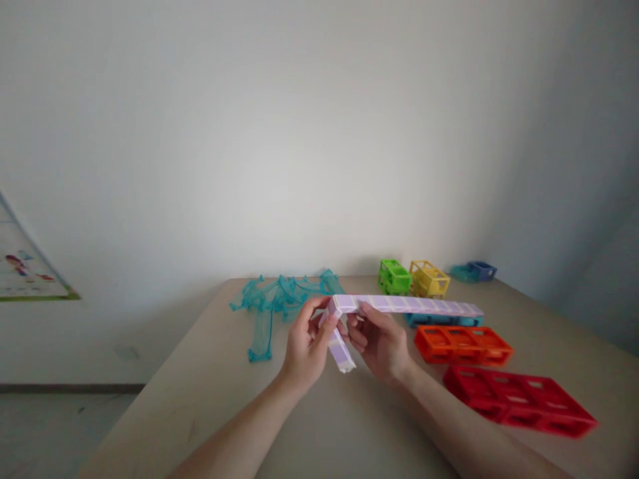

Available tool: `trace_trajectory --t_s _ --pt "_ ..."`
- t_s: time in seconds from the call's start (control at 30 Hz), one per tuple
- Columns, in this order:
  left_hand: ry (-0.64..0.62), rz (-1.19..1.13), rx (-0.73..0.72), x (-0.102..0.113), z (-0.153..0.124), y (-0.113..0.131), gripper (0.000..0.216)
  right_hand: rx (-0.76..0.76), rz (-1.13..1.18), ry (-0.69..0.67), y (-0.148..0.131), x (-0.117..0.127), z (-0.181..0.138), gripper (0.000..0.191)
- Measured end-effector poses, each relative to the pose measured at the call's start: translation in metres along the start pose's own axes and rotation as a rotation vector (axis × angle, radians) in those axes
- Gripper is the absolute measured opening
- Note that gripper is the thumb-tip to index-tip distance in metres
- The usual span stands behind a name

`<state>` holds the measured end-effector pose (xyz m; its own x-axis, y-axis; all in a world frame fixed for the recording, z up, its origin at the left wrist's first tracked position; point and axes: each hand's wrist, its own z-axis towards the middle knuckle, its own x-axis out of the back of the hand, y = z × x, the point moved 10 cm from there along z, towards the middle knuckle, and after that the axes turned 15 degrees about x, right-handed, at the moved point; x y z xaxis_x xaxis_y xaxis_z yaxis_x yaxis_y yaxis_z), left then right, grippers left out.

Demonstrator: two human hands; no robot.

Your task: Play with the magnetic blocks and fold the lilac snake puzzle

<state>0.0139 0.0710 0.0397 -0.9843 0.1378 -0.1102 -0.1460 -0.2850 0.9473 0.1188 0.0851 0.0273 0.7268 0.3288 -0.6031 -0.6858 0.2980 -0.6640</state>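
Both hands hold a long lilac strip point(409, 303) marked with pale cross lines, up above the table. It is bent sharply at one corner: the long arm reaches out to the right, and a short arm hangs down to a ragged whitish end. At the bend, my left hand point(308, 346) is closed on the strip, thumb in front. Just right of the bend, my right hand point(382, 342) pinches the long arm, with its thumb along the near side and its other fingers curled underneath. What the strip is made of, I cannot tell.
On the table point(200, 399), clear teal track-like pieces point(282, 289) lie at the back left. Open-sided blocks stand to the right: green point(394, 276), yellow point(428, 279), blue point(444, 320), orange point(463, 344), red point(519, 399) and dark blue point(482, 270). A wall rises behind.
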Motion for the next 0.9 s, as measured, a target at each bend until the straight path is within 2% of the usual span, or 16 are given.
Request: trace_trajectory --t_s 0.13,0.37,0.53,0.67,0.77,0.9 --pt "-0.067 -0.104 0.116 -0.006 0.003 -0.006 0.033 0.111 -0.064 0.041 -0.007 0.007 0.003 0.023" --pt "-0.112 -0.195 0.124 -0.008 0.003 -0.007 0.032 0.224 -0.302 0.017 -0.016 0.019 0.004 0.031" --pt "-0.171 -0.279 0.171 -0.013 0.002 -0.013 0.028 0.233 -0.453 -0.043 -0.023 0.016 0.002 0.026" --pt "-0.181 -0.347 0.167 -0.014 0.003 -0.019 0.029 0.254 -0.522 -0.056 -0.031 0.009 0.001 0.030" --pt "-0.133 -0.277 0.119 -0.009 0.005 -0.022 0.027 0.237 -0.521 -0.055 -0.028 0.007 0.000 0.034" --pt "-0.122 -0.153 0.062 -0.006 0.004 -0.022 0.030 0.156 -0.392 0.000 -0.011 0.010 -0.002 0.044"
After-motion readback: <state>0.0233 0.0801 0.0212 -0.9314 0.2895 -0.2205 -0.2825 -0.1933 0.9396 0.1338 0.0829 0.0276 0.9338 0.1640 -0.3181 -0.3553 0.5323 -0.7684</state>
